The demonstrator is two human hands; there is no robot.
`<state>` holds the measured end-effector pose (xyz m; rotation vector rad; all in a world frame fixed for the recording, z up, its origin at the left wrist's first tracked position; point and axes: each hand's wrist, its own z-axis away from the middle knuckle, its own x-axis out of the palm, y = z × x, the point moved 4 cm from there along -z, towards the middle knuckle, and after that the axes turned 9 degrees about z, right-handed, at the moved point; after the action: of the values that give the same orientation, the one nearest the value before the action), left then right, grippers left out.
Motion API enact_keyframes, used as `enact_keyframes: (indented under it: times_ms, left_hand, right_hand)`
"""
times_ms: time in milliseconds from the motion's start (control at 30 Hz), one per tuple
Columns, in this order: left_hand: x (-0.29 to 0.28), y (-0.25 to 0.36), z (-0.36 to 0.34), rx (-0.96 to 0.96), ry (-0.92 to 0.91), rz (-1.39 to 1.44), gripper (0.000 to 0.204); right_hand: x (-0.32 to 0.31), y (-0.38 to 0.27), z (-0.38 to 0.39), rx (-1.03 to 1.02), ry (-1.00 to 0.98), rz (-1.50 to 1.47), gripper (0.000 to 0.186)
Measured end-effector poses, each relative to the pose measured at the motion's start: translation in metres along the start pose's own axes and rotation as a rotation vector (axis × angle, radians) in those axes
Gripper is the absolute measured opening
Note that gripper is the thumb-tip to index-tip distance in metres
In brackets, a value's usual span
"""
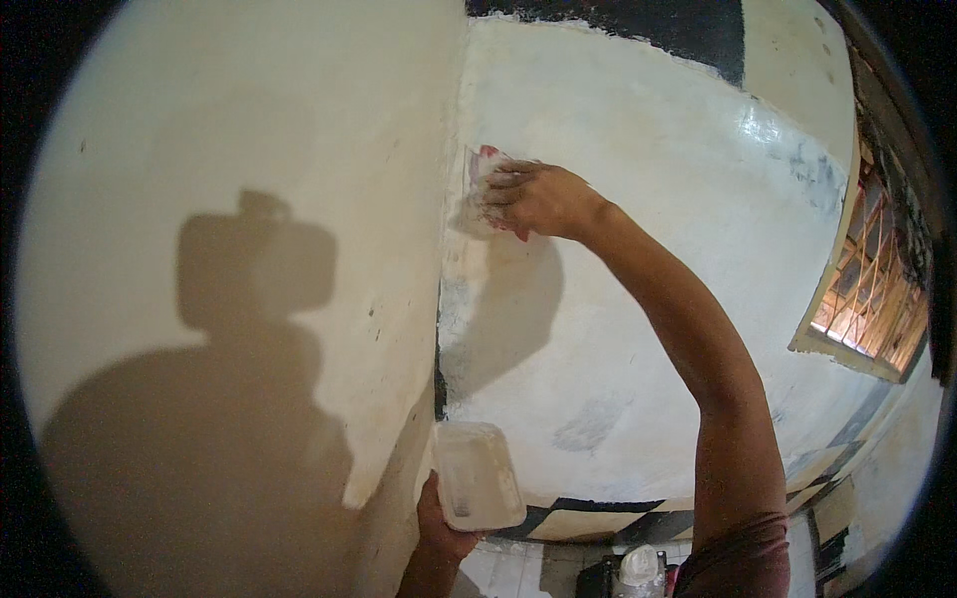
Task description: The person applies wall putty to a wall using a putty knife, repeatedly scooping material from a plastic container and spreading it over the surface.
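Observation:
My right hand point(533, 197) is pressed to the white wall point(638, 299) close to the corner. Its fingers lie over a flat red putty spreader point(489, 152) smeared with white, which is partly hidden beneath them. Lower down, my left hand point(444, 526) grips a whitish rectangular plastic container point(480, 478) by its lower left side, below the corner line. The container is tilted so that its inside shows, with a pale residue and a grey patch at the bottom.
A cream wall point(249, 120) with my shadow on it meets the white wall at the left. A barred window point(872, 279) is at the right. Below, a white lumpy thing point(641, 566) sits on something dark above the tiled floor point(518, 570).

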<state>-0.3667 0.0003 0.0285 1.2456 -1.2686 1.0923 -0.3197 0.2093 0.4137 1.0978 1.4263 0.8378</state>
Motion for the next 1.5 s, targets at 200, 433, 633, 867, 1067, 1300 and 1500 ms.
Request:
enact_keyframes:
  times_ms: [200,433,633,867,1067,1300,1500]
  left_hand:
    - [0.018,0.002,0.012,0.068,0.111,-0.049,0.065]
    - [0.019,-0.007,0.007,-0.019,0.134,-0.080,0.065]
    - [0.026,-0.002,0.009,0.043,0.124,-0.095,0.067]
    - [0.024,-0.009,-0.002,0.045,0.091,-0.078,0.068]
    - [0.039,-0.007,0.003,0.011,-0.026,0.009,0.057]
    - [0.050,-0.010,0.001,0.114,0.021,-0.155,0.056]
    - [0.038,-0.001,0.005,0.147,0.157,-0.215,0.066]
  right_hand:
    - [-0.033,0.015,0.042,0.126,0.007,0.028,0.027]
    - [-0.004,0.038,-0.006,-0.003,0.327,0.048,0.019]
    - [-0.060,0.047,0.016,0.071,0.124,0.038,0.013]
    - [-0.003,0.073,-0.011,0.133,0.291,0.001,0.020]
    - [-0.057,0.102,0.022,0.228,0.354,0.108,0.015]
    - [-0.015,0.108,-0.020,0.220,0.183,0.162,0.024]
    - [-0.059,0.113,0.033,0.254,0.098,0.095,0.024]
